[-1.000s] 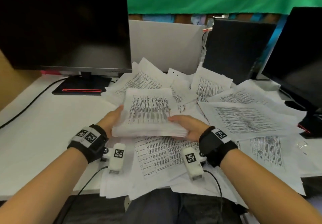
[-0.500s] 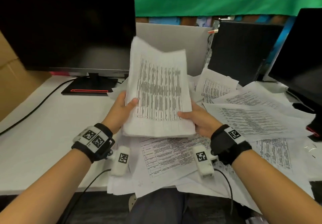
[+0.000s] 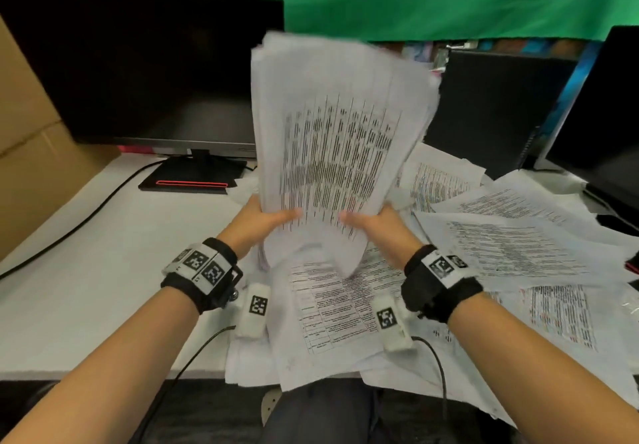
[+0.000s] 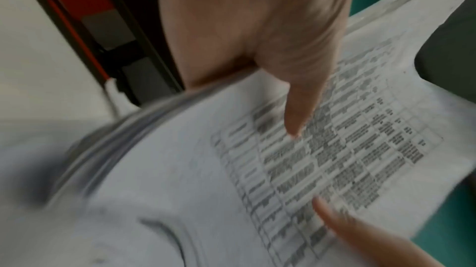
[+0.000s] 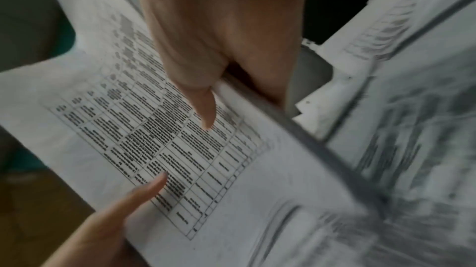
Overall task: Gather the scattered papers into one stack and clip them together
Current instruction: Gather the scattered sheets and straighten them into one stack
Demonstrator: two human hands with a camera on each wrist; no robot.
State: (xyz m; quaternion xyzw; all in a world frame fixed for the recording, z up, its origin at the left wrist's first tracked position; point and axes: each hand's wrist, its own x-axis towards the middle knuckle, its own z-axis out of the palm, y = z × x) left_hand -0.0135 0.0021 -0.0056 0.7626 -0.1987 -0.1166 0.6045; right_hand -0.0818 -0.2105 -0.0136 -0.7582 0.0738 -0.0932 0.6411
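Note:
A thick stack of printed papers (image 3: 332, 139) stands nearly upright above the desk, its top sheets fanned and blurred. My left hand (image 3: 262, 222) grips its lower left edge, thumb on the front sheet, fingers hidden behind. My right hand (image 3: 375, 224) grips the lower right edge the same way. In the left wrist view the thumb lies on the stack (image 4: 283, 169); the right wrist view shows my thumb pressed on the stack (image 5: 180, 149). Loose printed sheets (image 3: 511, 250) lie scattered over the desk's middle and right. No clip shows.
A dark monitor (image 3: 138, 73) on a black stand (image 3: 190, 180) sits at the back left, its cable (image 3: 86, 215) crossing the white desk (image 3: 86, 288). A black box (image 3: 491, 111) and a second monitor (image 3: 601, 115) stand at the right.
Both hands lifted the stack off the scattered sheets and tipped it from flat to nearly upright, and they have moved closer together along its lower edge.

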